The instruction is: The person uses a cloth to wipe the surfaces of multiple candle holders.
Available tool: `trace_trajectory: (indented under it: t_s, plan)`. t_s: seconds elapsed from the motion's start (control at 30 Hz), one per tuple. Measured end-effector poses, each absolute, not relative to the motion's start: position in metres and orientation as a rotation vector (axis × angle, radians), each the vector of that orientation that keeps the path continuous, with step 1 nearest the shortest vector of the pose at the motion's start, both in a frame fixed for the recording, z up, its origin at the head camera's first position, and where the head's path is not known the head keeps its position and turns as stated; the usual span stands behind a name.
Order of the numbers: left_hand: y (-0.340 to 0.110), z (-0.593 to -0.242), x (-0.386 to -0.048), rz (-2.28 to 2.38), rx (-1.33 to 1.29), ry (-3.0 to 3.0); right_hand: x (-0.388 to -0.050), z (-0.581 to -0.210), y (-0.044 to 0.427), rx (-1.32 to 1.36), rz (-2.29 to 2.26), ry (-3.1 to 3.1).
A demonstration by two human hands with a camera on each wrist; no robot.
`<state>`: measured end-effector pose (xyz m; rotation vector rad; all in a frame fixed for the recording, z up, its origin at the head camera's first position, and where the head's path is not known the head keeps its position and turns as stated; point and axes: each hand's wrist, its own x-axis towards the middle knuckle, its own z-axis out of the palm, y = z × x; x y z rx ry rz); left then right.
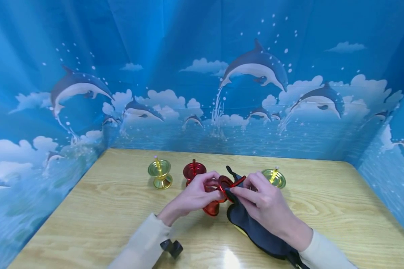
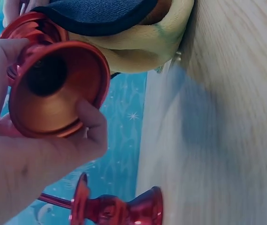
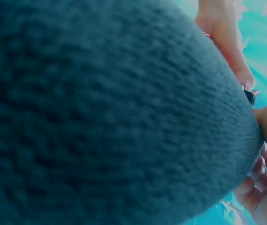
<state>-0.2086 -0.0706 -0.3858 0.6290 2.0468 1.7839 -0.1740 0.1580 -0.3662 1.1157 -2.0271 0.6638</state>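
Note:
My left hand [image 1: 196, 196] grips a tilted red metallic stand [image 1: 211, 209] with a dish and a thin stem. In the left wrist view, that hand's thumb and fingers hold the stand around its flared, hollow base [image 2: 53, 112]. The right hand [image 1: 269, 211] pinches the narrow end of a dark cloth piece [image 1: 249, 222] against the stand's dish. The cloth hangs below the right hand, with yellow material along its underside. Knitted dark fabric [image 3: 124, 112] fills most of the right wrist view and hides much of both hands.
Behind the left hand stands another red stand [image 1: 194, 170]. A gold stand [image 1: 159, 172] is left of it, and a second gold one [image 1: 274, 178] is partly behind the right hand. The wooden table [image 1: 97, 216] meets a blue dolphin-print curtain [image 1: 195, 33].

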Motion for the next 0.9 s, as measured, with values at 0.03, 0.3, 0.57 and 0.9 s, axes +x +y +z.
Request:
trace_trajectory:
  t_s: [0.03,0.3,0.57,0.9]
  plan:
    - [-0.0705,-0.3848,-0.2082,1.773,0.635,2.069,-0.1735,-0.3675,0.1569,1.105,0.650,-2.019]
    - [-0.0684,-0.3789,-0.2061,1.617,0.793,2.396,-0.1750,-0.3752,0.1505,1.038,0.561,-1.983]
    - [-0.0678,-0.3780,-0.2040,1.497,0.915,2.666,-0.1721,-0.3734,0.1480,1.006,0.503,-2.039]
    - [-0.0670,-0.3780,-0.2041,1.619,0.751,2.426,-0.1710,-0.3710,0.1571,1.018,0.557,-2.092]
